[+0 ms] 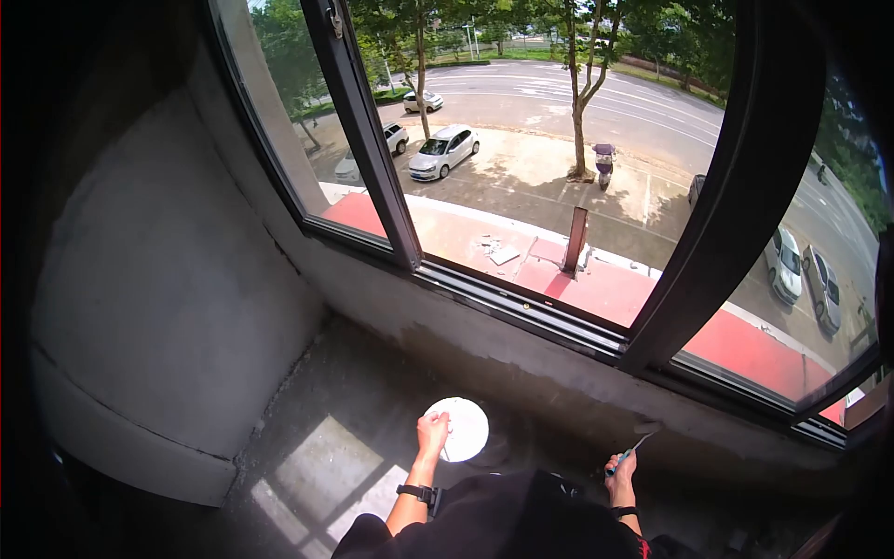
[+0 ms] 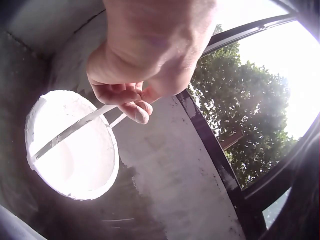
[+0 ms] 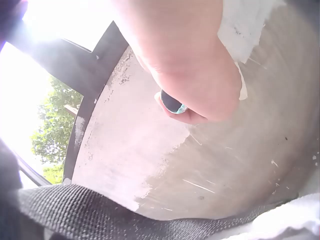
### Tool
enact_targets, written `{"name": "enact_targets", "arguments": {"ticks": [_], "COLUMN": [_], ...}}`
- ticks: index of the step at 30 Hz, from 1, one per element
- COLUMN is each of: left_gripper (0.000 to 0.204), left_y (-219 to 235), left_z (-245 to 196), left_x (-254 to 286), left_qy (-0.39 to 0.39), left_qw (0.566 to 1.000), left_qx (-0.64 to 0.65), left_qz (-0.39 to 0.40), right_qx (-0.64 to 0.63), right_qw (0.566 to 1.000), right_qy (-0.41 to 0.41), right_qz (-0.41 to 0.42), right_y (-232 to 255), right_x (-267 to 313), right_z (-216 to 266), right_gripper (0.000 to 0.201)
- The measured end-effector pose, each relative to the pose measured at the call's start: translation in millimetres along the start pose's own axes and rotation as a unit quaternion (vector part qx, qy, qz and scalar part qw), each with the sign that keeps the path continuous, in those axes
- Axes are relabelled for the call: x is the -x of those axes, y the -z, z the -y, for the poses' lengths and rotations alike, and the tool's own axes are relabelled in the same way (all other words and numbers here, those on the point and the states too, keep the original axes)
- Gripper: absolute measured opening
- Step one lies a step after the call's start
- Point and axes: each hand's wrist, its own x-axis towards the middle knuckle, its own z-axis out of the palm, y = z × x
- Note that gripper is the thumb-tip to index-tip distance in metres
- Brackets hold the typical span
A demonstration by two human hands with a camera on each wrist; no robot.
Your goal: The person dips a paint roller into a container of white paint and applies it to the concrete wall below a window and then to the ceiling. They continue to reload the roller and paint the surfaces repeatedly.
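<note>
My left hand (image 1: 433, 433) grips the thin handle (image 2: 75, 129) of a white bucket (image 1: 468, 431). In the left wrist view the bucket hangs tilted below the curled fingers, its white inside facing the camera. Off to the right, close to the low wall under the window, my right hand (image 1: 621, 468) holds a hand tool (image 1: 611, 470) with a teal and black grip. Its thin neck slants up to a grey end (image 1: 649, 433) at the wall. In the right wrist view the dark butt of the grip (image 3: 171, 102) shows, while the hand hides most of the tool.
A dark window frame (image 1: 643, 345) runs above the low wall (image 1: 419, 331), which has darker and lighter patches. A side wall (image 1: 186, 270) stands at left. Sunlit patches lie on the floor (image 1: 331, 456). Outside are a red ledge (image 1: 615, 293), trees and parked cars.
</note>
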Motion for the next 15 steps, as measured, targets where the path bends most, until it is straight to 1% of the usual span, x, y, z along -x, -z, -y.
{"name": "enact_targets", "arguments": {"ticks": [1,2,3,4,5,6,7,8,9,11,12,13,15], "left_gripper": [0.024,0.024,0.025,0.024,0.023,0.021,0.020,0.021,0.023,0.021,0.021,0.020,0.020], "left_y": [1.0,2.7,3.7,3.2,3.6,2.1,-1.0,-2.0,-4.2,-10.7,-21.9,-28.6,-37.2], "left_z": [2.7,5.1,-0.7,-0.2,-1.0,-2.8,8.3,3.5,0.9,-28.5,-20.1,-3.7,46.9], "left_x": [-1.8,-3.8,0.5,-2.8,-1.6,0.7,-9.1,-6.2,-5.1,31.3,15.2,-4.7,-61.9], "left_qy": [-0.008,-0.017,-0.016,0.000,-0.014,-0.020,-0.010,-0.010,-0.011,-0.047,-0.055,-0.047,-0.025], "left_qw": [1.000,1.000,1.000,1.000,1.000,0.998,0.996,0.998,0.998,0.998,0.997,0.994,0.984], "left_qx": [-0.004,-0.013,0.015,0.027,0.005,0.048,0.065,0.045,0.016,0.035,0.030,0.057,0.111], "left_qz": [-0.008,-0.005,-0.003,0.011,0.018,0.038,0.054,0.051,0.055,0.029,0.048,0.081,0.138], "right_qx": [-0.005,0.050,0.082,0.074,0.088,0.096,0.115,0.119,0.131,0.139,0.139,0.146,0.149], "right_qw": [1.000,0.999,0.996,0.994,0.993,0.991,0.989,0.989,0.986,0.985,0.985,0.986,0.988], "right_qy": [0.002,0.010,0.023,0.026,0.035,0.067,0.065,0.046,0.052,0.057,0.057,0.055,0.031], "right_qz": [-0.011,-0.012,-0.022,-0.073,-0.074,-0.057,-0.074,-0.072,-0.090,-0.088,-0.079,-0.065,-0.027], "right_y": [1.5,5.5,18.2,21.7,29.4,31.3,35.5,27.9,19.1,8.2,0.1,-8.0,-16.6], "right_x": [-0.5,-1.7,-15.4,-20.7,-24.9,-18.8,-25.2,-11.6,-1.6,8.1,18.4,31.1,41.9], "right_z": [8.2,20.1,22.5,25.9,26.7,27.0,24.3,26.2,24.5,12.9,7.4,2.4,-6.6], "right_gripper": [0.043,0.042,0.039,0.040,0.041,0.043,0.042,0.040,0.044,0.047,0.047,0.048,0.047]}}
